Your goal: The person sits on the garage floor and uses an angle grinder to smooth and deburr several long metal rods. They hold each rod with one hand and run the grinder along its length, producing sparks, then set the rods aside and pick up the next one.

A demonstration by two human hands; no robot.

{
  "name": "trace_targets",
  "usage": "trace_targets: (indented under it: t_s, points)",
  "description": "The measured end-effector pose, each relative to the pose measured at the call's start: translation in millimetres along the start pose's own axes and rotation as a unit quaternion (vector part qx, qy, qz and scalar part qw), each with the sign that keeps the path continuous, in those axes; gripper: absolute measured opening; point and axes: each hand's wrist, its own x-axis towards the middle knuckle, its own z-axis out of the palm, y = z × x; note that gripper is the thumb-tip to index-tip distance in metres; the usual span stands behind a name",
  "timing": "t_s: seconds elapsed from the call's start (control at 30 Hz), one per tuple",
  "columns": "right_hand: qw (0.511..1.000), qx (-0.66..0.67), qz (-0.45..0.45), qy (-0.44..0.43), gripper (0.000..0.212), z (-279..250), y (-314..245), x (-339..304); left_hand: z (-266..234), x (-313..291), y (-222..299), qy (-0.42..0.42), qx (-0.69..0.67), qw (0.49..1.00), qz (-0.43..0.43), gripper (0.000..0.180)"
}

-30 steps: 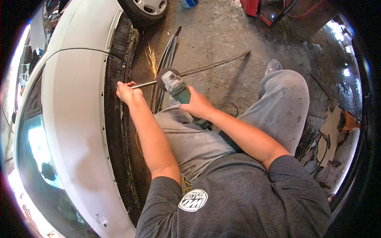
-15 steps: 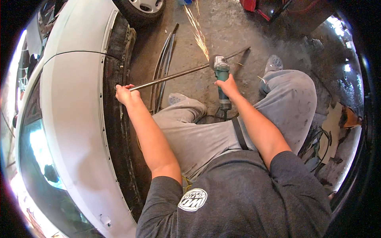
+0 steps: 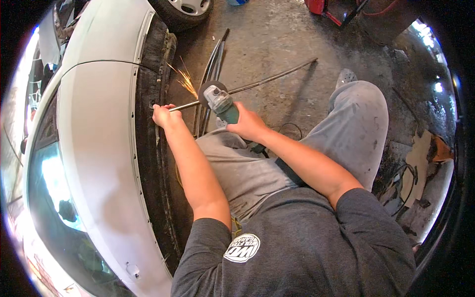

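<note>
My right hand [image 3: 247,122] is closed round the green body of an angle grinder [image 3: 221,102]. The grinder's dark disc [image 3: 210,92] meets a long thin metal rod [image 3: 269,79], and sparks [image 3: 187,82] fly up and to the left from the contact. At the rod's near left end my left hand [image 3: 166,117] grips it, close beside the car's dark sill. From there the rod slants up to the right, its far end above the floor or on it; I cannot tell which. The disc hides part of the rod.
A pale car body [image 3: 99,119] with a dark sill [image 3: 153,148] runs along my left. Behind the rod lie long curved dark strips [image 3: 210,62] on the concrete floor [image 3: 277,39]. A wheel [image 3: 190,12] stands at the top, red parts [image 3: 324,10] top right. Cables [image 3: 403,188] lie at right.
The grinder has moved left along the rod, toward my left hand, and is now tilted. The sparks have moved left with it and become shorter. My left hand still holds the rod.
</note>
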Motion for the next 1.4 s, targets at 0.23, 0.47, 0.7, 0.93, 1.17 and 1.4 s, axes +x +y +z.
trace_targets:
  t_s: [0.23,0.47,0.7,0.93,1.17,1.4]
  points:
    - [0.996,-0.004,0.08,0.042,0.087,-19.2,40.8,5.4,-6.9,7.1,-2.2,0.03,0.017,0.999,-0.013,0.021]
    - [0.967,0.061,0.145,0.198,0.077,-70.1,131.6,32.8,-12.9,28.1,-5.7,0.042,0.022,0.998,-0.039,0.023]
    - [0.977,-0.003,0.143,0.156,0.076,-43.8,121.7,22.0,-13.3,55.1,-15.7,0.097,0.05,0.992,-0.058,0.024]
    - [0.997,-0.006,0.079,-0.005,0.091,-11.8,60.9,1.0,-22.0,83.5,-21.1,0.154,0.05,0.982,-0.094,0.007]
    - [0.99,0.0,0.118,0.079,0.095,-31.0,95.0,12.8,-35.2,101.1,-20.4,0.165,0.074,0.977,-0.112,0.007]
    - [0.956,0.033,0.229,0.179,0.081,-91.0,156.9,44.6,-38.9,101.2,-31.1,0.188,0.064,0.972,-0.122,0.007]
